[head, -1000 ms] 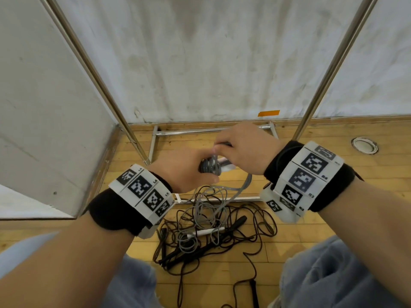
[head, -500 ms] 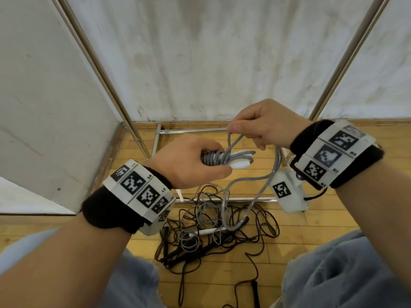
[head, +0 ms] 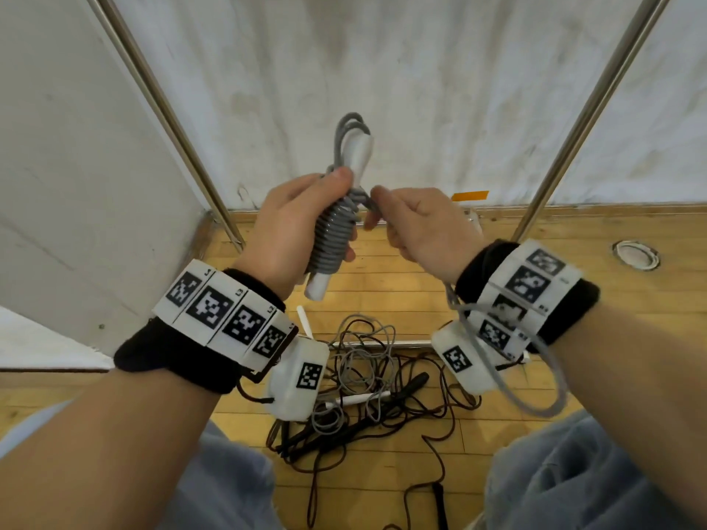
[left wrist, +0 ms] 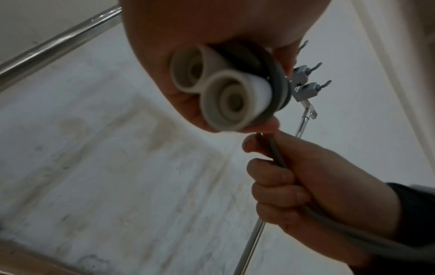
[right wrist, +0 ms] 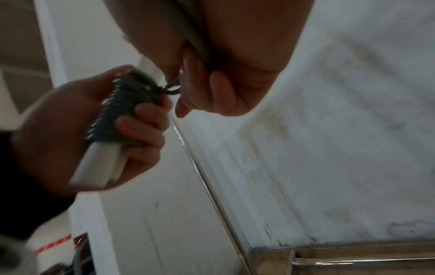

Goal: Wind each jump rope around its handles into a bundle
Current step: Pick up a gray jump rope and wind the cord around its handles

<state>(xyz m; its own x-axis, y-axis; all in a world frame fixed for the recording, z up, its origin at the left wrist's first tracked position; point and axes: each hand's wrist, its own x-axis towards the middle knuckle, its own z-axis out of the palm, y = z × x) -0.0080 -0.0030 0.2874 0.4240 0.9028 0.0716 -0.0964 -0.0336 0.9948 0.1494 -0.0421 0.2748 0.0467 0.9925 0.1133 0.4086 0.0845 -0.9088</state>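
Two white handles [head: 346, 208] sit gripped in left hand [head: 294, 223] fingers; right hand [head: 417, 227] fingers pinch the grey rope [left wrist: 280, 161].

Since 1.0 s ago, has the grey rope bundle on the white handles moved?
Yes. The grey rope bundle has tipped from lying level to upright and risen: its top now shows against the white wall, above the wooden skirting.

Wound bundle [head: 332, 231] in left hand [head: 294, 223]; right hand [head: 421, 227] just beside; rope tangle [head: 367, 388] on floor [head: 497, 453] below.

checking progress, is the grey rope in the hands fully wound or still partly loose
Partly loose. Grey rope coils tightly around the white handles held by the left hand, but a free length still runs through the right hand.
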